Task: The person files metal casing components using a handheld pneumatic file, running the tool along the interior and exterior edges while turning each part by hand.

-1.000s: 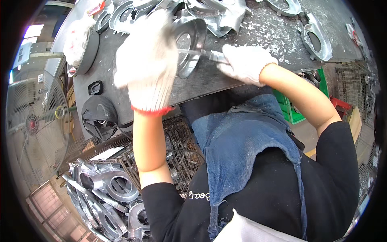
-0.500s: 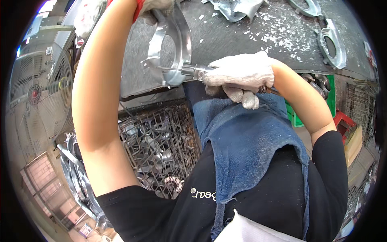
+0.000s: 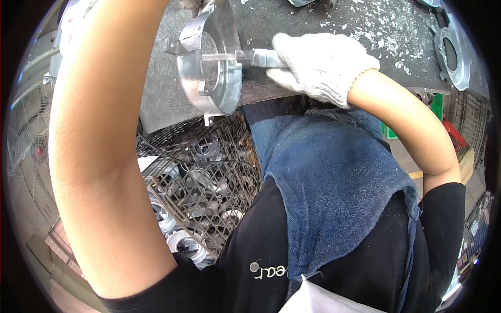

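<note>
My gloved left hand (image 3: pixel 191 4) is mostly cut off by the top edge; its visible fingers are closed on the upper end of a ring-shaped metal casting (image 3: pixel 229 100). The silvery casting stands tilted over the bench's near edge, with small tabs on its rim. In a white knit glove, my right hand (image 3: pixel 326 65) grips a silver cylindrical hand tool (image 3: pixel 265 58). A thin, pale shaft (image 3: pixel 219 57) runs from the tool's tip across the ring's opening. The glove covers the rear of the tool.
White shavings (image 3: pixel 365 26) lie scattered on the dark grey workbench (image 3: pixel 261 26). Another casting (image 3: pixel 459 70) rests at its right end. Below the bench, a wire basket (image 3: pixel 195 182) holds several metal parts. A green crate (image 3: pixel 437 108) stands right, a fan (image 3: pixel 37 151) left.
The casting has turned and now shows its side wall more. My right hand has rolled over, back of the glove up, and sits farther right. The whole view has shifted somewhat.
</note>
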